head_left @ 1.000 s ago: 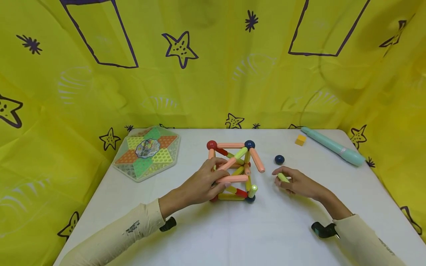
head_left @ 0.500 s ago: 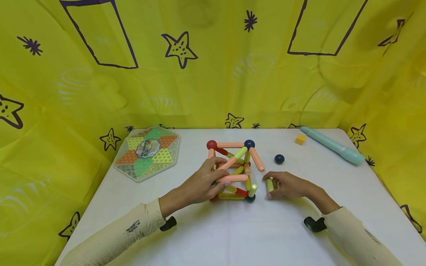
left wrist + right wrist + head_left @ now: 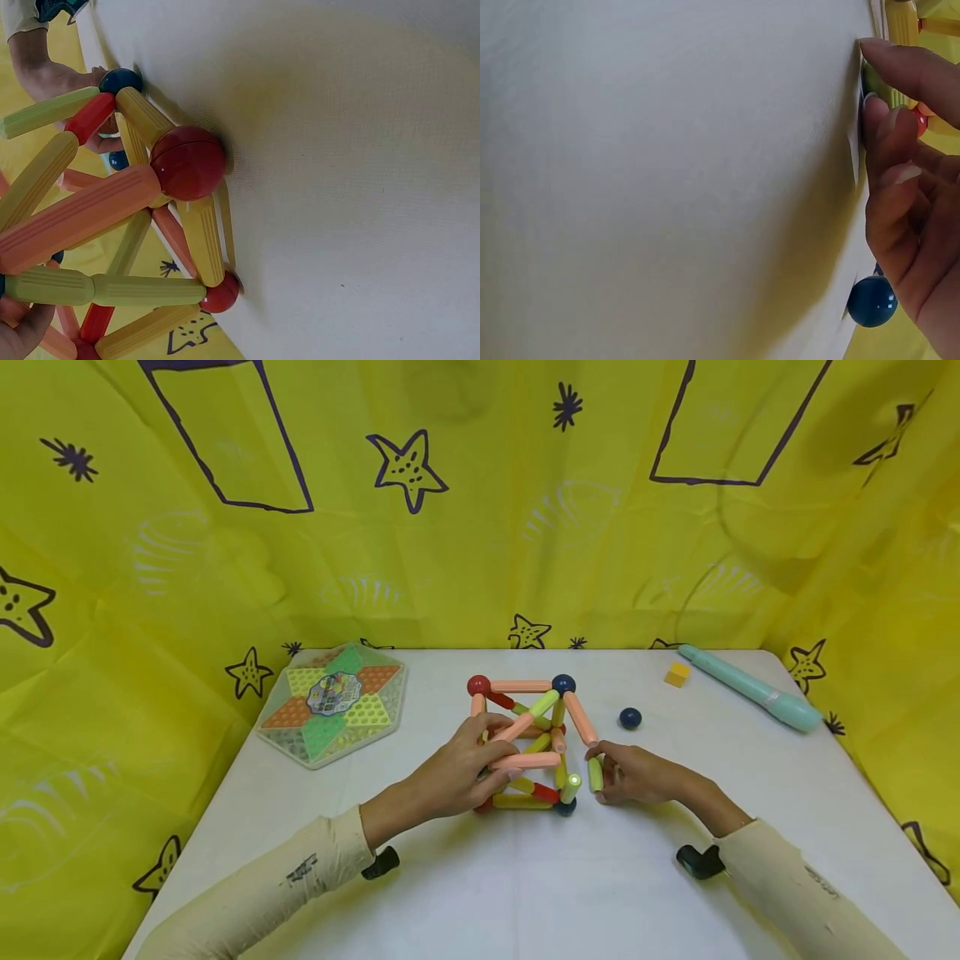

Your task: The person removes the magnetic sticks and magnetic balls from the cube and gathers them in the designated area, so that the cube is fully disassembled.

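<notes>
Beyond R grip (image 3: 639, 774), dk-blue glossy ball (image 3: 630, 718) on white surface (image 3: 480, 893). R grip pinches lt-green rod (image 3: 596, 774) at tips, just beside multicolour rod-and-ball frame (image 3: 530, 762); L grip (image 3: 456, 770) clasps frame.

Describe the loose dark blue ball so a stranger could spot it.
On the white table, look right of the rod-and-ball frame, beyond the right hand. The dark blue ball sits there alone; the other balls are joined to rods.
</notes>
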`<state>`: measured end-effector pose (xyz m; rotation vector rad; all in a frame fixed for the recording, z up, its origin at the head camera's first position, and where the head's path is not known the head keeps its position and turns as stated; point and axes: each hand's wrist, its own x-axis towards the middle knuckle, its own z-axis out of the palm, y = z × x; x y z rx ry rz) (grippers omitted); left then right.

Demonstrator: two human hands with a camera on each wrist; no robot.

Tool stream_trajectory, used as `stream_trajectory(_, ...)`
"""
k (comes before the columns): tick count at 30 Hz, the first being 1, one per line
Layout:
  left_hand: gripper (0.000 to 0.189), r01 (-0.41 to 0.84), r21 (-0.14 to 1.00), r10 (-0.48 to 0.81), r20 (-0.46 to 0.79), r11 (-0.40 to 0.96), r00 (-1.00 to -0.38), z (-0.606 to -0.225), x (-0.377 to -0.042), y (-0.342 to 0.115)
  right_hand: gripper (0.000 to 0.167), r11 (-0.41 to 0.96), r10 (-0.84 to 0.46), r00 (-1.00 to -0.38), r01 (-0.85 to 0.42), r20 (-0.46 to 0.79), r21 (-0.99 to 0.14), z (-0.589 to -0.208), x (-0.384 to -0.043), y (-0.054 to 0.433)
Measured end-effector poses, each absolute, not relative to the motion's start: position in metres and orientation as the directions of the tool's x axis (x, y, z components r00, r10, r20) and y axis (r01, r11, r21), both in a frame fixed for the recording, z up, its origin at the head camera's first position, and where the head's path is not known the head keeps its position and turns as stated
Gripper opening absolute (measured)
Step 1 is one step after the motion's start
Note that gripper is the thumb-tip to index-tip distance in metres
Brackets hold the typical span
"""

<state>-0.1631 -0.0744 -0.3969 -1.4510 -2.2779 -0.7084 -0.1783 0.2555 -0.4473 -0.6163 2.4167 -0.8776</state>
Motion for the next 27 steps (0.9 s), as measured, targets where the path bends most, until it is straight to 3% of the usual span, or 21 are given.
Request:
stream_trajectory(17, 0.009, 0.893, 0.251, 0.735, 0.507, 0.372, -0.449, -0.395, -0.162, -0.075, 0.053, 0.678, -0.517, -0.836, -0.271, -0.181, -0.684, -0.454, -0.178, 0.249)
stream_trajectory(27, 0.012, 0.889, 0.255, 0.743, 0.488, 0.380, -0.457, -0.396, -0.162, -0.076, 0.068, 0.699, -0.486, -0.847, -0.229, -0.215, -0.678, -0.432, -0.176, 0.261)
